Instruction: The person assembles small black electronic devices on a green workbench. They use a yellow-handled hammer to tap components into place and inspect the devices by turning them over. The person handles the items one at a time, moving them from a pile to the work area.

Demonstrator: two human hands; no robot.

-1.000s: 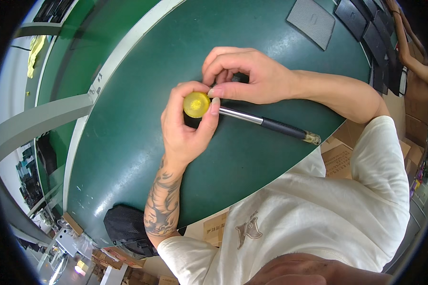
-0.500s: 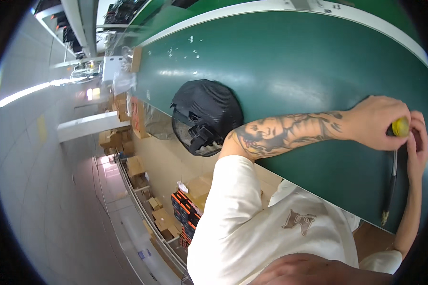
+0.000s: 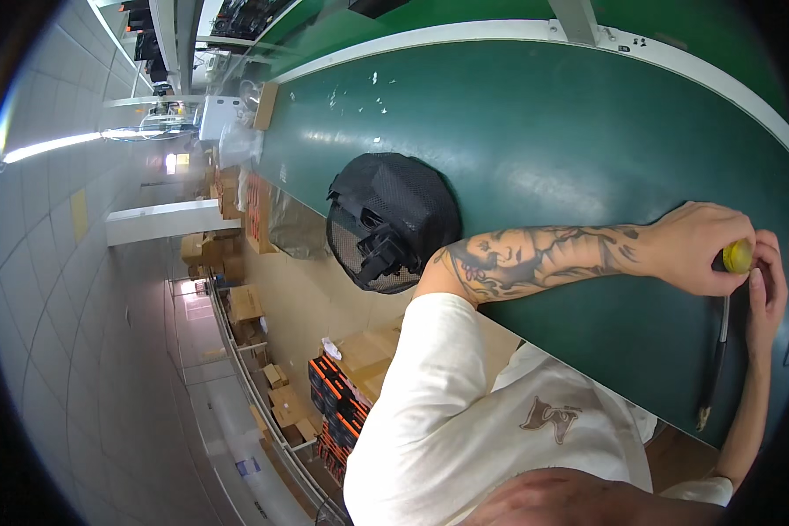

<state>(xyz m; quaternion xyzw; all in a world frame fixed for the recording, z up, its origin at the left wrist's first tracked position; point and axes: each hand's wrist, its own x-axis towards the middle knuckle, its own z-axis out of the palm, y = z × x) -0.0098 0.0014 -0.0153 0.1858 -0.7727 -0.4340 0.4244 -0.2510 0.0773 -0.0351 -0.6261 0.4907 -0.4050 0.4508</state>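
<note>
At the right side of the green bench, my left hand, on the tattooed arm, is closed round a screwdriver with a yellow and black handle. The handle's end faces up; where its tip rests is hidden. Close against it is my right hand, its fingers bent together; whatever they hold is hidden. Between the hands and the bench's near edge lies a thin rod, silver then black, ending in a brass-coloured tip. I cannot tell whether it joins the screwdriver.
A black mesh bag with a buckle sits by my left elbow, overhanging the edge of the green bench. A white rail borders the far side. Cardboard boxes and a stack of black and orange boxes stand on the floor at left.
The view has shifted a little, so most of the bench appears lower. Both hands keep nearly the same hold, close together round the screwdriver handle.
</note>
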